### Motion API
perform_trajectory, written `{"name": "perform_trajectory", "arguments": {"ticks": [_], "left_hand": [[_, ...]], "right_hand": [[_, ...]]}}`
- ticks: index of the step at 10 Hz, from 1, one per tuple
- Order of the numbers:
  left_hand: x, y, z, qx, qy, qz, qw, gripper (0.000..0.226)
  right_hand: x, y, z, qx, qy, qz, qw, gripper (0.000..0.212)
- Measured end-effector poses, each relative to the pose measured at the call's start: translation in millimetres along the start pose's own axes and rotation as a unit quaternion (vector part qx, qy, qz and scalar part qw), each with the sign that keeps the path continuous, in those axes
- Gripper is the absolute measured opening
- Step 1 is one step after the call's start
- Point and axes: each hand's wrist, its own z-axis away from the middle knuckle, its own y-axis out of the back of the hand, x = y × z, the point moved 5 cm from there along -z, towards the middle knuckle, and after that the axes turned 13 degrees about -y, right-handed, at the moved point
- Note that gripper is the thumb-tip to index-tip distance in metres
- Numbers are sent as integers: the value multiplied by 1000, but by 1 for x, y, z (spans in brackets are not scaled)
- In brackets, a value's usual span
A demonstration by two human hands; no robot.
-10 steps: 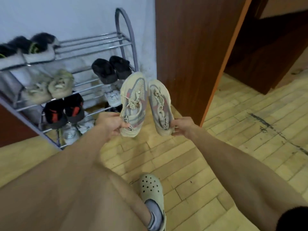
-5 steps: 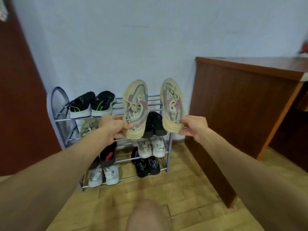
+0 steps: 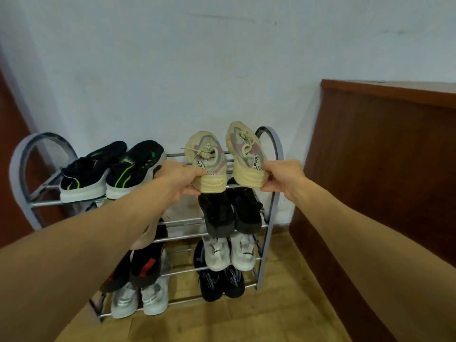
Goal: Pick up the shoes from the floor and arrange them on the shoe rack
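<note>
I hold a pair of beige sneakers with pink and grey uppers over the right half of the top shelf of the metal shoe rack (image 3: 274, 149). My left hand (image 3: 181, 177) grips the heel of the left beige sneaker (image 3: 207, 161). My right hand (image 3: 283, 175) grips the heel of the right beige sneaker (image 3: 244, 156). Both toes point toward the wall. Whether the soles touch the shelf bars is unclear.
A black pair with green stripes (image 3: 111, 169) fills the top shelf's left half. Lower shelves carry black shoes (image 3: 229, 213), white sneakers (image 3: 229, 251), black and red shoes (image 3: 140, 267) and more pairs. A brown wooden cabinet (image 3: 382, 169) stands right of the rack. The floor (image 3: 222, 319) is wood.
A second ago I looked down at the floor with the sneakers held low. I have since turned to face the rack, and both hands have carried the sneakers forward to the top shelf.
</note>
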Motion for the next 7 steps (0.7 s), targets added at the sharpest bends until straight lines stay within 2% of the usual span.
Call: {"name": "perform_trajectory", "arguments": {"ticks": [1,2,3,4,5,6,7], "left_hand": [[-9,-9,-19,-2,-2,-6,1000,32],[-14,-19,-32,5,-5,-13,1000,18],[-15,-25,-36,3,-8,-20,1000,22],[-19,-24,-32,-33,7,-92,995,42],[-20,-23,-16,-79,38,-83,993,51],[-11,-18,9,-113,38,-72,990,52],[6,0,36,-101,3,-84,991,52]], "right_hand": [[4,-8,-17,5,-2,12,1000,19],[4,-11,-21,26,11,34,999,30],[1,-11,-19,43,12,59,997,34],[4,-10,-13,34,14,85,996,39],[12,-9,1,11,9,163,987,38],[13,-7,25,-3,45,189,981,36],[13,0,57,26,99,242,965,35]]}}
